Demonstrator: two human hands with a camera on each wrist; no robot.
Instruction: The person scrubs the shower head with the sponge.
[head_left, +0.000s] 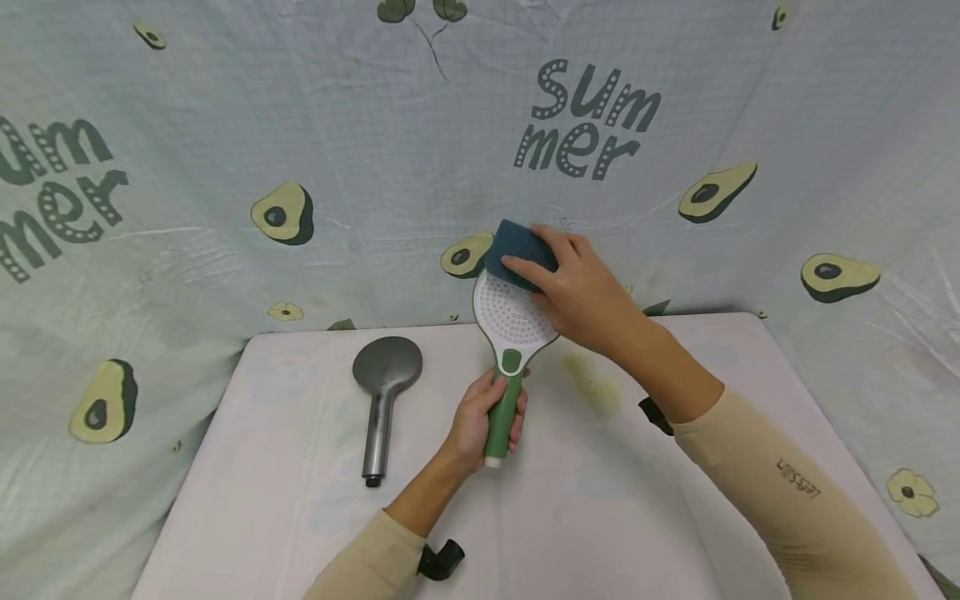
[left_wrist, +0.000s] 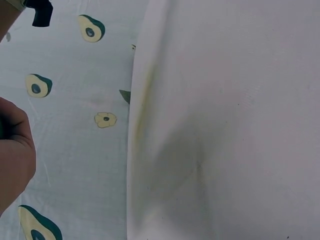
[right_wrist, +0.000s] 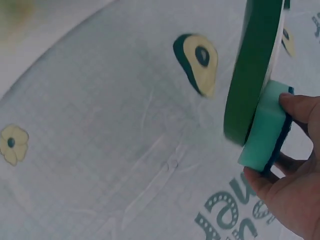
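My left hand grips the green handle of a shower head, its white, nozzle-dotted face turned up toward the head camera. In my right hand is a sponge, pinched between thumb and fingers. The sponge has a dark blue scouring side and, in the right wrist view, a light green foam side against the face of the shower head near its rim. To the left, a grey shower head lies on the table. The left wrist view catches only part of the left hand.
A pale pink cloth covers the table, with a yellowish stain right of the held shower head. Behind hangs an avocado-print curtain. Black pieces sit at both wrists.
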